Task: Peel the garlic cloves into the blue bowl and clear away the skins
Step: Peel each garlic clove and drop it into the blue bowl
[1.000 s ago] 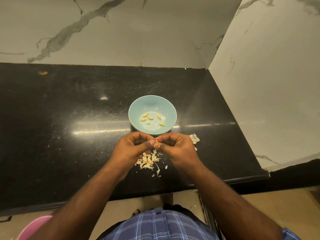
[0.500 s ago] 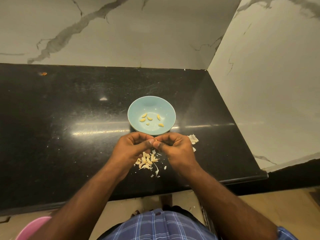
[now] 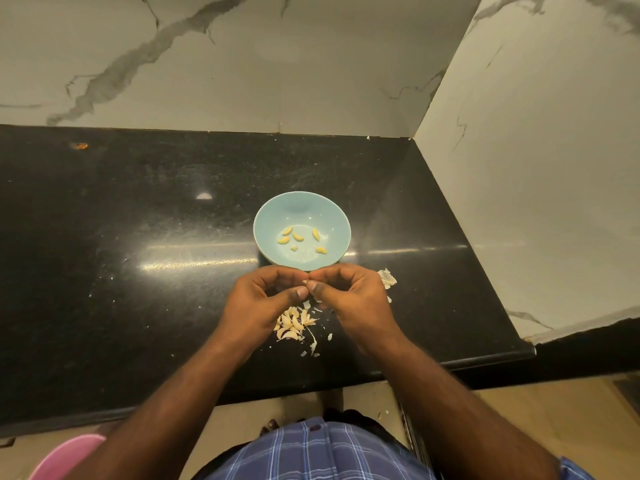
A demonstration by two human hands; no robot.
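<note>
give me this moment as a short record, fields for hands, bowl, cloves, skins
left hand: pinching a garlic clove at its fingertips
right hand: pinching the same clove from the other side
blue bowl: on the black counter, just beyond the hands
peeled cloves: six pieces in the bowl
unpeeled pile: on the counter under the hands
loose skins: by the right hand, not yet cleared

One blue bowl (image 3: 266, 216), six peeled cloves (image 3: 298, 236), two hands (image 3: 263, 299)
</note>
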